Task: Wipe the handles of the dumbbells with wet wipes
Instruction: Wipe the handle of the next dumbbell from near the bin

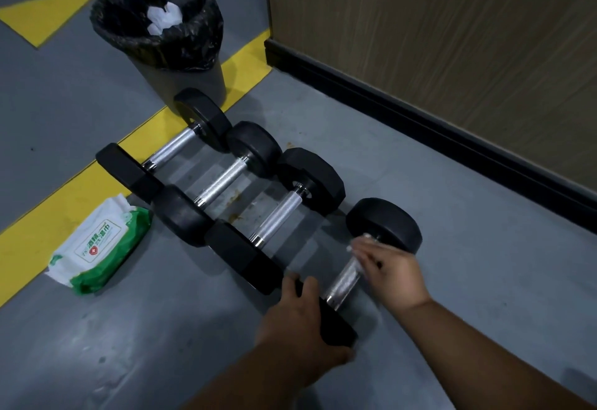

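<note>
A single view is given, taken from a head-worn wide-angle camera that is aimed forward and steeply down at the floor (403, 157). The scene is seen from close range, with both forearms entering from the bottom edge. Straight lines are bowed by the lens. The wall (452, 38) is caught at upper right, and the bin (193, 83) stands farthest away at the top.

A grey floor (403, 157) carries yellow painted stripes (55, 206); a wood-grain wall panel (452, 38) stands above a black baseboard (420, 118).
</note>
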### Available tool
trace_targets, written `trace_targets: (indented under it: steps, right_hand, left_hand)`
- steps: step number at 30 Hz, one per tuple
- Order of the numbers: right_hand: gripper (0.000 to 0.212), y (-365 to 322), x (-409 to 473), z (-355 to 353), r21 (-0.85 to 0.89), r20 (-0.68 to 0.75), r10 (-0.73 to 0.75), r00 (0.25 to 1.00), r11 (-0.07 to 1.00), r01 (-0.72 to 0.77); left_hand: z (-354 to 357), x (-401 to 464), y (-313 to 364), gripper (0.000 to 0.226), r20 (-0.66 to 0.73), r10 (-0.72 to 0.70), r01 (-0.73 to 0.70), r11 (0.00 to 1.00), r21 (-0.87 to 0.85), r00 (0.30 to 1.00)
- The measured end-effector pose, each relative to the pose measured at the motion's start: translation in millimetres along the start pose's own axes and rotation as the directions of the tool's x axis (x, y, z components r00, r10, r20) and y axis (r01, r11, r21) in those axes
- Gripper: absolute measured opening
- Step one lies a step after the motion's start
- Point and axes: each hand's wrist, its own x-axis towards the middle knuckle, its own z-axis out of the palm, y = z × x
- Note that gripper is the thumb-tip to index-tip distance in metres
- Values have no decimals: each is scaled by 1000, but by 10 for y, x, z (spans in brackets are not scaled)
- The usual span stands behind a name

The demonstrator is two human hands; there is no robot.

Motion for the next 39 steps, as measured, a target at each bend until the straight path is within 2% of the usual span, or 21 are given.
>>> trace_targets:
  steps: [2,4,7,9,11,12,13,15,18,19,21,23,25,27,29,30,31,33,34,37,39]
  right_hand:
    - [18,-36,-81,26,12,-46,72,996,997,-72]
    - [18,-189,-304,91,25,87,-68,994,997,67]
    - [21,-193,-369,70,71,265,-250,931,968,240]
    - [20,-73,-179,33,18,192,-208,959,978,209]
    - [20,2,-74,-3,7,24,-1,1000,1000,1]
    - [20,-3,-104,5,8,-19,49,999,999,-48]
    - [19,-52,-165,22,15,-15,34,999,999,-34]
    - [22,-181,-336,65,39,115,-114,987,993,110]
    - [21,-166,-335,44,74,281,-292,914,956,282]
    - [20,-114,-250,25,45,258,-284,924,958,282]
    - [18,1,-124,-7,6,81,-118,990,993,118]
    - [17,-11,-170,24,-4,-18,0,1000,1000,0]
    - [20,-151,-321,106,-5,96,-86,992,996,87]
    - [22,-184,-422,116,59,240,-231,943,973,224]
    - [18,-70,-279,49,29,254,-291,922,955,294]
    - [15,11,-170,13,-4,178,-243,953,969,248]
    - [15,64,-94,-21,-17,72,-137,988,990,139]
    - [18,33,-109,-10,10,-34,28,999,1000,-27]
    - [21,-52,-187,29,24,-9,19,1000,1000,-18]
    - [22,-222,-440,101,73,213,-218,952,976,207]
    - [18,-126,-345,64,51,233,-262,936,965,257]
  left_hand:
    - [-13,-15,11,99,3,7,-7,1000,0,1000]
    - [-25,-16,18,98,9,11,-11,1000,6,1000]
    - [-32,-14,21,97,6,14,-14,1000,10,1000]
    - [-23,-19,10,98,6,6,-6,1000,17,1000]
    - [-5,-38,16,98,13,-11,11,1000,20,1000]
    - [-1,-51,32,98,15,-16,15,1000,22,1000]
    - [2,-59,51,98,15,-15,15,999,29,1000]
    - [11,-68,83,98,12,-8,8,999,46,1000]
    - [14,-77,89,96,4,-9,9,999,41,1000]
    - [12,-78,84,96,-1,-10,10,999,40,1000]
    - [20,-86,84,96,-1,-15,15,999,52,1000]
    - [28,-99,107,96,-1,-19,19,998,64,1000]
    - [52,-105,115,98,1,-18,17,997,73,1000]
    - [68,-111,126,98,7,-21,21,998,64,1000]
    - [59,-120,137,97,11,-22,22,997,69,1000]
    - [47,-117,144,96,9,-20,19,997,81,1000]
    - [42,-124,153,97,11,-22,20,996,89,1000]
    - [40,-135,166,97,15,-25,24,996,90,1000]
    - [45,-138,165,97,14,-25,24,995,92,1000]
    - [51,-129,163,95,19,-18,16,995,97,1000]
    - [36,-133,162,91,44,-10,6,995,95,999]
